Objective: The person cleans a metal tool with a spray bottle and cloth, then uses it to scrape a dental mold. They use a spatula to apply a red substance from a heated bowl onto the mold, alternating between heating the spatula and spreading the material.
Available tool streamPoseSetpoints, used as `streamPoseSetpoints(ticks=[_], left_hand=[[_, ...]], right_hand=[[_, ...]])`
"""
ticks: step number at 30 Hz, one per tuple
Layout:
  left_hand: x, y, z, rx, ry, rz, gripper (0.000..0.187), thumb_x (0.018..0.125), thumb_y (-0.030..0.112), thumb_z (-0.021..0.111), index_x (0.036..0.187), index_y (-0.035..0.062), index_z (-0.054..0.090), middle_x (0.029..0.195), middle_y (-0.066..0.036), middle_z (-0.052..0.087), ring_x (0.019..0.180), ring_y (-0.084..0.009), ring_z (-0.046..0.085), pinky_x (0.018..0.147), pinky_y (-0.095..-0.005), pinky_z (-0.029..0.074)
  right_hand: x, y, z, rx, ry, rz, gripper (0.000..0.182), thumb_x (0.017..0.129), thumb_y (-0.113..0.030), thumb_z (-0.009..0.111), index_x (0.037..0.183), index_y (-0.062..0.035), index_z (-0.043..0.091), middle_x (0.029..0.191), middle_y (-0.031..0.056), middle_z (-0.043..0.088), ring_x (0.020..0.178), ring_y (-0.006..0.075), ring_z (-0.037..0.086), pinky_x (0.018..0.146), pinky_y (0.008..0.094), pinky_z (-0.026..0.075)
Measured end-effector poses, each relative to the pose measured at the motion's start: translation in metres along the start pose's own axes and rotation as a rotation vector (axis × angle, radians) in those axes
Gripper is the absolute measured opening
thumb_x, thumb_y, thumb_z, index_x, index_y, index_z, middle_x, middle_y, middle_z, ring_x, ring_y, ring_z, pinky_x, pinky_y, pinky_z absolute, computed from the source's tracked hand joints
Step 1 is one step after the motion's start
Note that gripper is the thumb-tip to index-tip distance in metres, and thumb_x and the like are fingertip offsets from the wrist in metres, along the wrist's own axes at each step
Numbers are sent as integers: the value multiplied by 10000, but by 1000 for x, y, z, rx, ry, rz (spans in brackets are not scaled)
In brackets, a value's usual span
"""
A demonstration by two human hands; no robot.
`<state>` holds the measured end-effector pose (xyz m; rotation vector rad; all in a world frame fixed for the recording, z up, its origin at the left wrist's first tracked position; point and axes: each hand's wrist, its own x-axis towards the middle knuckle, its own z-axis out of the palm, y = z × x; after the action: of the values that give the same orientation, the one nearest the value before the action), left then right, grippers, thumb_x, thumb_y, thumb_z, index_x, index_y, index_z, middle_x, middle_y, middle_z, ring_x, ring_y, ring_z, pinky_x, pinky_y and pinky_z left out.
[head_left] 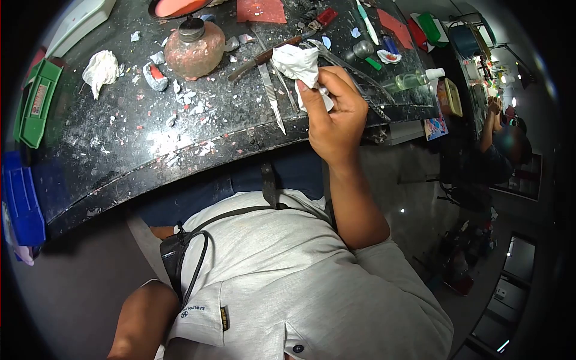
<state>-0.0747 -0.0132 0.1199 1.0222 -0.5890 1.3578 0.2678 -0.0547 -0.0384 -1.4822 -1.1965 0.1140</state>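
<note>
My right hand [336,114] is raised over the front edge of the dark worktop, its thumb and fingers closed on a crumpled white tissue [296,62]. Part of the tissue shows below the thumb. Just left of it a metal scalpel handle [271,96] lies pointing toward the edge. Behind the tissue is a knife with a brown wooden handle [264,57]. A round glass burner [195,51] with a metal cap stands further left. Of my left arm only a part shows at the lower left; the hand is not visible.
Crumpled white tissue [102,71] and scattered pink and white scraps lie on the worktop [78,132]. A green tray [41,105] and a blue tray [23,198] are at the left edge. A clear bottle [411,80] lies at right. Another person [501,144] sits far right.
</note>
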Motion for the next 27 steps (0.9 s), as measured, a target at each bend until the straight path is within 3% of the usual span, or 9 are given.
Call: streamPoseSetpoints(ticks=[27], left_hand=[[2,9,-20,-371,70,-267,118,865,-121,611,852,-29,685,941,-208,763,638,-252,691,521,-324,509]], right_hand=[[0,2,1,10,-3,-7,197,890,-31,718,1048,85,716,909,118,681,817,187,661,735,295,511]])
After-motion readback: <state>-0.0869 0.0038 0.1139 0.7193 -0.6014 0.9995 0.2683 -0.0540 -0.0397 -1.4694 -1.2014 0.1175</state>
